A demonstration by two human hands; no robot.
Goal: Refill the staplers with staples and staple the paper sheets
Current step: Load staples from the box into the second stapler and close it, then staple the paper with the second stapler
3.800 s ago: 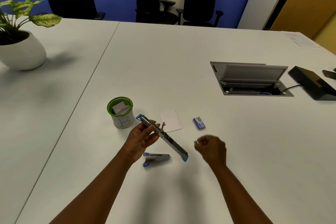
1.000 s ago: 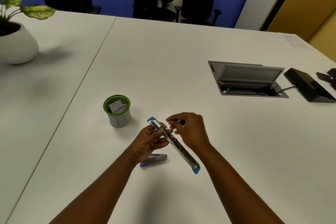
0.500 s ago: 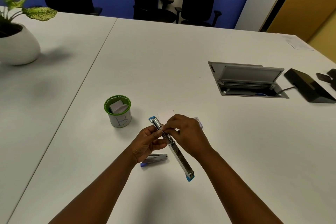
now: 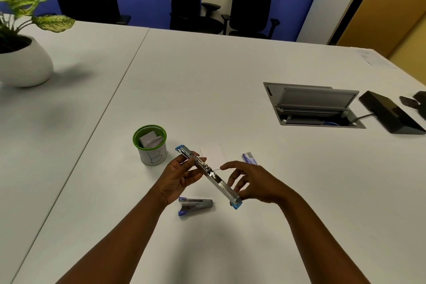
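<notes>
Far left, potted plant (image 4: 22, 62) on the desk (image 4: 207, 71), not involved. Green-rimmed cup (image 4: 151, 144) marked "B" holds folded paper slips, parked within reach, probably the sheet supply.

Left hand (image 4: 178, 178) grips the upper part of the opened stapler (image 4: 208, 174), fingers wrapped under it and thumb on the side; it is held off the desk, swung out flat and slanting toward the right, likely so the staple channel faces up for loading. Can't tell if staples are already in the channel.

Below it, second stapler (image 4: 195, 205) lies closed on the desk, purple ends, untouched; probably next in line.

White paper sheet (image 4: 212, 153) lies flat behind the hands, waiting to be stapled.

Right hand (image 4: 250, 183) is beside the lower half of the stapler, fingers loosely spread and released, holding nothing visible, index tip near the mechanism.

Staple box (image 4: 250, 158) sits just beyond the right hand, close for refills.

Floor box (image 4: 314, 108) and black device (image 4: 391, 115) far right, irrelevant.
</notes>
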